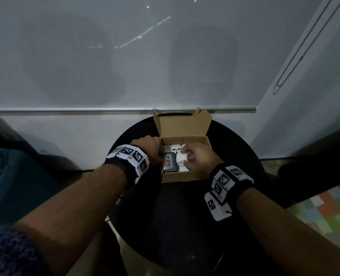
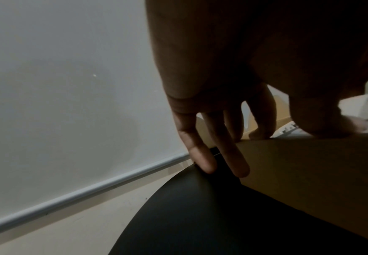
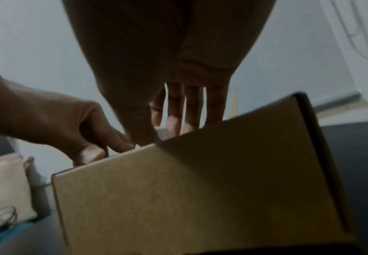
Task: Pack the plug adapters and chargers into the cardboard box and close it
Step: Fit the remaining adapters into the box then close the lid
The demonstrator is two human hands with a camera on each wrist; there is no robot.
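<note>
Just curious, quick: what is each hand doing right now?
Left hand: open, thumb pressing the dark charger in the cardboard box.
Right hand: fingers curled on a white adapter.

both forearms extended forward; left hand (image 1: 148, 149) fingers straight, spread; right hand (image 1: 198, 157) fingers curled

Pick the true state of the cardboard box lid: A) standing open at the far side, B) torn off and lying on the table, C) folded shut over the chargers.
A: the lid stands upright behind the open cardboard box, while both hands reach inside.
</note>
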